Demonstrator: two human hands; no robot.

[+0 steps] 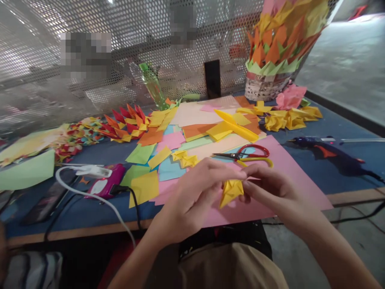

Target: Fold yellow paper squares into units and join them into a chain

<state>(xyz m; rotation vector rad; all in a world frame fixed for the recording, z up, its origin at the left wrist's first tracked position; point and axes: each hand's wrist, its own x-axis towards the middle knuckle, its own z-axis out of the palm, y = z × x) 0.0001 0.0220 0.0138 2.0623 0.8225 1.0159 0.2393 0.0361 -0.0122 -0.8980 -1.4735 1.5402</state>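
Note:
Between my two hands is a small folded yellow paper piece, held above a large pink sheet. My left hand pinches it from the left, its fingers reaching over the top. From the other side, the thumb and fingers of my right hand grip its right edge. Scissors with one red and one yellow handle lie just beyond my hands. Another folded yellow paper piece rests past my left fingers. Part of the held paper is hidden by my fingers.
Loose coloured sheets spread over the blue table. A glue gun lies at right, behind it a paper-flower arrangement. At left are a purple power adapter with cables and a phone. A green bottle leans against the mesh.

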